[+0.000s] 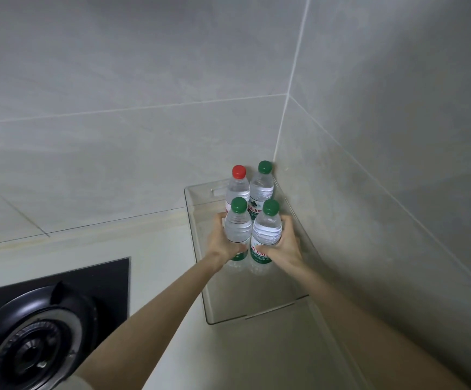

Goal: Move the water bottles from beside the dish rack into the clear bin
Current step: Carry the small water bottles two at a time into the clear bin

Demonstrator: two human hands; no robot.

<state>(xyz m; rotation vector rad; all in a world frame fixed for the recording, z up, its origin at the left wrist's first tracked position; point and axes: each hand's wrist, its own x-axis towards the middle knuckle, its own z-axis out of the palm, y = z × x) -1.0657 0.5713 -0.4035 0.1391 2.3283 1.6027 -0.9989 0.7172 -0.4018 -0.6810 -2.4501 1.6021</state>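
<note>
A clear bin (pixel 200 266) stands on the counter in the wall corner. At its far end stand a red-capped bottle (pixel 237 187) and a green-capped bottle (pixel 262 184), both upright. My left hand (pixel 219 243) grips a green-capped bottle (pixel 238 226) inside the bin. My right hand (pixel 285 249) grips another green-capped bottle (pixel 266 232) beside it. Both held bottles are upright, just in front of the two at the back.
A black gas hob (pixel 40 327) with a round burner sits at the lower left on the pale counter (pixel 158 249). Grey tiled walls (pixel 369 192) close in behind and to the right of the bin. The bin's near half holds nothing.
</note>
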